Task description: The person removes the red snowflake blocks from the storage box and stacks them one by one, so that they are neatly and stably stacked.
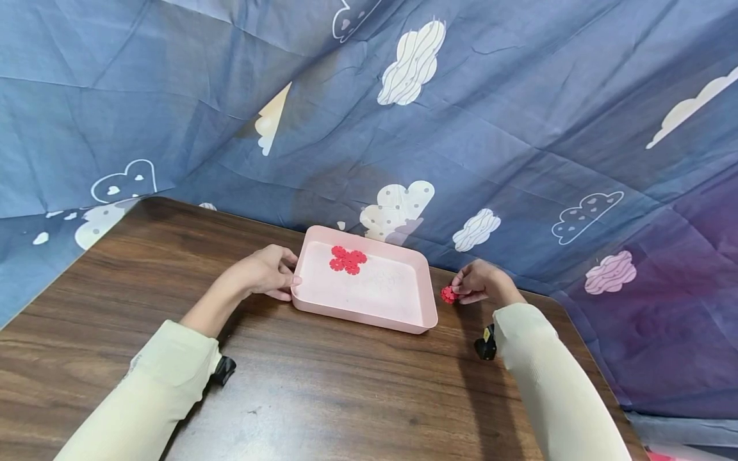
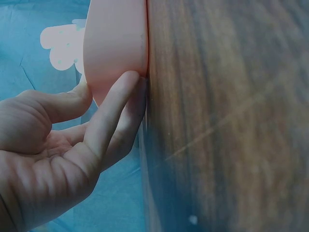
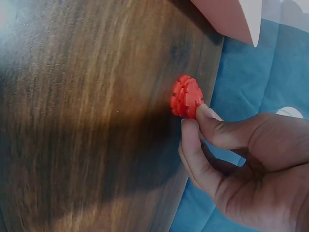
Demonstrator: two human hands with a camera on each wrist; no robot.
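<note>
A shallow pink tray (image 1: 357,314) lies on the table, with several red notched plastic discs (image 1: 348,260) grouped inside, toward its far left. At the tray's left end, my left hand (image 1: 268,272) holds the wall, thumb on the rim and fingers against the outside. The left wrist view shows those fingers low on the pink wall (image 2: 116,43), near the tabletop. Right of the tray, my right hand (image 1: 483,282) pinches red notched discs (image 3: 187,95) between thumb and fingers. They look like a small stack of at least two layers, held apart from the tray.
The brown wooden table (image 1: 323,390) reaches toward a blue cloud-print cloth (image 1: 323,128) hanging close behind the tray. In the head view, the table's right edge runs beyond my right forearm. Dark wrist devices (image 1: 486,344) sit at both cuffs.
</note>
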